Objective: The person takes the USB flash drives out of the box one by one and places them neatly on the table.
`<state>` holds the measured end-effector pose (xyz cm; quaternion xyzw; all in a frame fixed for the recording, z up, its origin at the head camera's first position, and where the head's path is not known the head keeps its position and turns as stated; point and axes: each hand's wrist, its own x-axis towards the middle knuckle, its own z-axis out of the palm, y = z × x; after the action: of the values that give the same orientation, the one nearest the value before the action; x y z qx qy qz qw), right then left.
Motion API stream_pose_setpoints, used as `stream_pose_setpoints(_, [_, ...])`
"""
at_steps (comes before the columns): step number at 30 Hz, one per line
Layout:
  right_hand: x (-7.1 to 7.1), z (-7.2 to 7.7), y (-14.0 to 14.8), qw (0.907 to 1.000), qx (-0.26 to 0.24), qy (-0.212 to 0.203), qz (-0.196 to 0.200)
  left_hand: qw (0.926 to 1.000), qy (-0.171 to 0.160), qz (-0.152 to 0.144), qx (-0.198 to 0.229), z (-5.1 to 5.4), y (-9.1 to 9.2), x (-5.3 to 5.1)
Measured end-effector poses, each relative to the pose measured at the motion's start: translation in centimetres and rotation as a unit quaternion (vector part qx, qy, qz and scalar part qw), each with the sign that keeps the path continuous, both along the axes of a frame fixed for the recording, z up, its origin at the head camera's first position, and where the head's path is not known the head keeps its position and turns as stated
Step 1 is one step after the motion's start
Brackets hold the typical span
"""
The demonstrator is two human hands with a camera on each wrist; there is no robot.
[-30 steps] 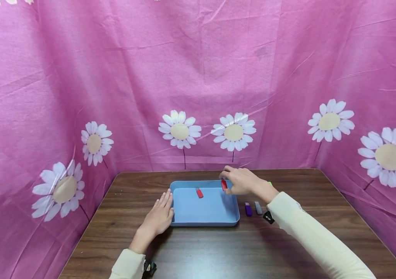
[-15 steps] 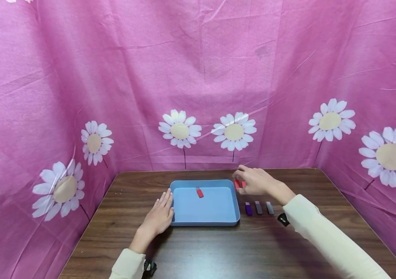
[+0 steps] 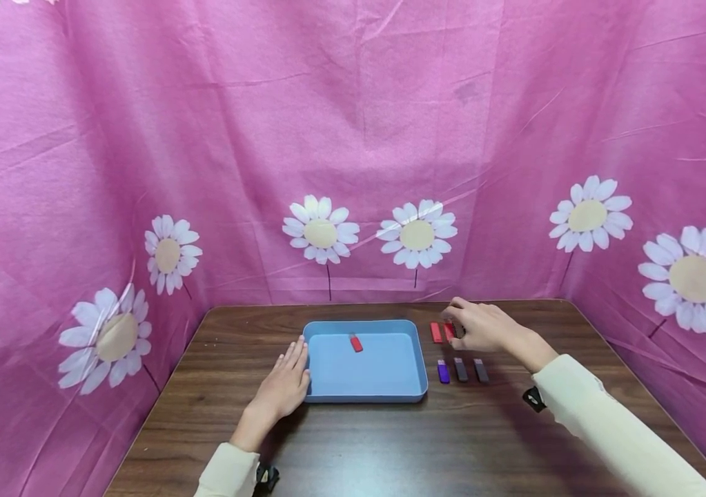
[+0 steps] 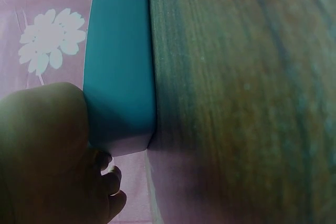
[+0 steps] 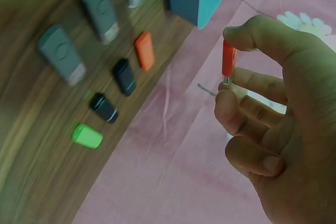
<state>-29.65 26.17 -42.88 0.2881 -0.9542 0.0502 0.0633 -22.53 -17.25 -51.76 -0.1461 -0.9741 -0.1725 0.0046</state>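
My right hand pinches a red USB flash drive between thumb and fingertips, with its metal plug pointing toward the fingers. It hovers over the table's back right. Just left of it a similar red piece lies on the wood; no plug shows on it. Inside the light blue tray lies another red flash drive, near the back. My left hand rests against the tray's left rim with fingers straight.
Right of the tray lie a purple flash drive and two grey flash drives. Behind them, in the right wrist view, are two small black pieces and a bright green one. A flowered pink cloth hangs behind the table.
My right hand has moved rightward from above the tray's back right corner to over the table, carrying the red flash drive. The left hand and the tray stay put.
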Motion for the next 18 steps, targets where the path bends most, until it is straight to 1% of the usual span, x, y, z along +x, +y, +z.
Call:
stream_pose_setpoints(8, [0.7, -1.0, 2.4, 0.9999, -0.004, -0.002, -0.013, 1.0000, 0.002, -0.002, 0.000, 0.3, 0.0, 0.0])
stream_pose_setpoints(13, [1.2, -1.5, 3.8, 0.9997, -0.007, -0.002, -0.021, 0.9999, 0.008, -0.003, 0.010, 0.3, 0.1, 0.0])
stream_pose_setpoints(18, [1.7, -2.2, 4.9, 0.9997, -0.003, -0.002, -0.026, 1.0000, 0.000, 0.000, 0.004, 0.2, 0.0, 0.1])
